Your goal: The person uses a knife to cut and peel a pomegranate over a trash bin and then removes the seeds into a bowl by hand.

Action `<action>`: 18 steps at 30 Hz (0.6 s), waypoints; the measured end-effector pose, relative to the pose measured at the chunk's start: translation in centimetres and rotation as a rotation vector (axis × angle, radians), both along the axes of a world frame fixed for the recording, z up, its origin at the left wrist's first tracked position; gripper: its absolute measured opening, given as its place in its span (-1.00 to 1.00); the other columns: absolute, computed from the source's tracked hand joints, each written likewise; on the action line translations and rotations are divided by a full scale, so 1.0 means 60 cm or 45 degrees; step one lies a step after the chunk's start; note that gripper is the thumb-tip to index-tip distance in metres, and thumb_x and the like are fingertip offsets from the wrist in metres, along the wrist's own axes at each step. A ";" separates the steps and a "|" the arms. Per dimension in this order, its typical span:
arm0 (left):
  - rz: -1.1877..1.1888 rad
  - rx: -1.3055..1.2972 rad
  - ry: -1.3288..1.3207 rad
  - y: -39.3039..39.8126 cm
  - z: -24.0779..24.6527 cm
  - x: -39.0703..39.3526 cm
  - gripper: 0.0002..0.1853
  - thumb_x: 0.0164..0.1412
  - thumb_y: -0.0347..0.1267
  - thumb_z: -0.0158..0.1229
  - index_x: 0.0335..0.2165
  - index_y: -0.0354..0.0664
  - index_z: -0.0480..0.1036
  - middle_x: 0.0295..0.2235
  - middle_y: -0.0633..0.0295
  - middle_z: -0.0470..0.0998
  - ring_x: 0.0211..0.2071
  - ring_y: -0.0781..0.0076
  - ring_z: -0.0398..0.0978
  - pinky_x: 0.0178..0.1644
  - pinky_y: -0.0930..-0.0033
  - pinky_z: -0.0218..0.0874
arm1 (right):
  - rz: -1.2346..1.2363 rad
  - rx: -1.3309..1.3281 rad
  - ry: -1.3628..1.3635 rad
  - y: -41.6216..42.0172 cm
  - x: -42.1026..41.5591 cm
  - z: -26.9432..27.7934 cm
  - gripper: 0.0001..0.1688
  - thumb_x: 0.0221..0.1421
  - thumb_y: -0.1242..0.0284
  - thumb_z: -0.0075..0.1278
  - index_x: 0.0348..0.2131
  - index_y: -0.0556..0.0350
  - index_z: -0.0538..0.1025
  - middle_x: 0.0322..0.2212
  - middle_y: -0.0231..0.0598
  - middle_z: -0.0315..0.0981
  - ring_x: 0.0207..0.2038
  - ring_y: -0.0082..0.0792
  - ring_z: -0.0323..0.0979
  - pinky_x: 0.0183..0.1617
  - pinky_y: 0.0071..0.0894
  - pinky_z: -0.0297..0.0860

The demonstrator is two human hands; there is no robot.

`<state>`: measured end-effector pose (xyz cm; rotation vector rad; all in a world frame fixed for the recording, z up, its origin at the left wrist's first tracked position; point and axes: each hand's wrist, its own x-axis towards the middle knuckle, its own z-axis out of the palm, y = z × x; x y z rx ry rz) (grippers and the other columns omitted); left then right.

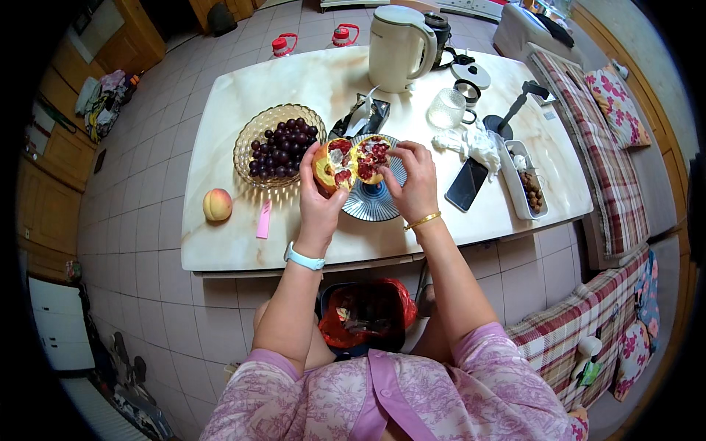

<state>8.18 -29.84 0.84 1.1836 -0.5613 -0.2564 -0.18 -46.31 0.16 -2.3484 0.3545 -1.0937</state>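
Note:
My left hand [321, 206] grips one side of an opened pomegranate [334, 160], its rind yellow and red, with red seeds and pale membrane showing. The other part of the pomegranate [371, 157] spreads out on the right, full of red seeds. My right hand [411, 179] is at that part, thumb and fingers bent around its right side; whether they grip it or only touch the seeds is unclear. Both hands are above a ribbed blue-glass plate [375, 206]. Left of them, a scalloped amber glass bowl [245, 122] holds dark grapes [282, 149].
A peach [217, 204] and a pink strip [264, 219] lie at left. Behind stand an electric kettle [392, 49] and a glass mug [447, 108]. At right are crumpled tissues [474, 144], a smartphone [466, 184] and a white tray [515, 190]. A red-lined bin [408, 303] stands below the table.

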 end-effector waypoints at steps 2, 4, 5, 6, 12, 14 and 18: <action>-0.002 0.014 -0.026 0.000 0.002 -0.001 -0.11 -0.02 -0.74 0.08 0.30 -0.19 0.03 0.19 0.12 0.27 0.21 0.30 0.29 0.30 0.31 0.15 | -0.048 0.046 0.025 -0.012 0.001 -0.013 -0.36 -0.13 0.37 0.35 -0.02 0.10 0.48 -0.04 -0.09 0.40 0.00 -0.04 0.37 0.09 -0.12 0.32; -0.019 -0.012 0.035 0.004 0.005 -0.001 -0.12 0.00 -0.72 0.08 0.31 -0.18 0.03 0.20 0.13 0.26 0.20 0.30 0.30 0.27 0.29 0.21 | -0.020 0.155 0.087 -0.019 0.002 -0.016 -0.14 -0.17 0.30 0.39 0.11 0.11 0.38 0.03 -0.01 0.34 0.08 0.00 0.32 0.18 -0.11 0.28; -0.027 -0.026 0.065 0.006 0.006 0.000 -0.12 0.01 -0.71 0.08 0.31 -0.17 0.02 0.20 0.13 0.26 0.20 0.30 0.31 0.26 0.28 0.24 | -0.006 0.210 0.119 -0.022 0.002 -0.018 -0.03 -0.20 0.26 0.42 0.17 0.11 0.33 0.06 0.02 0.31 0.12 0.01 0.30 0.23 -0.10 0.27; -0.042 -0.078 0.163 0.007 0.005 -0.001 -0.13 0.00 -0.72 0.06 0.30 -0.17 0.03 0.19 0.13 0.27 0.19 0.31 0.31 0.26 0.29 0.23 | 0.049 0.233 0.223 -0.022 0.002 -0.014 0.26 -0.30 0.20 0.48 0.29 0.11 0.16 0.18 0.12 0.17 0.22 0.07 0.20 0.31 -0.11 0.21; -0.138 -0.190 0.418 0.012 0.004 0.003 -0.15 0.00 -0.72 0.01 0.29 -0.17 0.05 0.16 0.14 0.29 0.12 0.34 0.37 0.16 0.29 0.36 | 0.123 0.114 0.342 0.012 -0.003 0.002 0.44 -0.38 0.30 0.51 0.37 0.02 -0.01 0.30 0.11 -0.01 0.28 0.10 0.13 0.35 -0.14 0.18; -0.219 -0.154 0.451 0.015 0.011 0.007 -0.16 0.00 -0.71 0.01 0.29 -0.16 0.06 0.15 0.14 0.30 0.10 0.33 0.39 0.10 0.27 0.42 | 0.166 0.125 0.219 0.004 0.002 -0.005 0.38 -0.34 0.41 0.46 0.37 -0.01 0.00 0.24 0.07 0.08 0.23 0.05 0.20 0.32 -0.15 0.22; -0.313 -0.151 0.537 0.027 0.007 0.016 -0.18 0.02 -0.65 0.00 0.29 -0.16 0.07 0.14 0.12 0.32 0.09 0.28 0.42 0.07 0.18 0.45 | 0.298 0.189 0.208 0.003 -0.001 0.002 0.23 -0.29 0.43 0.35 0.33 0.08 0.08 0.10 0.08 0.20 0.13 0.06 0.27 0.27 -0.14 0.26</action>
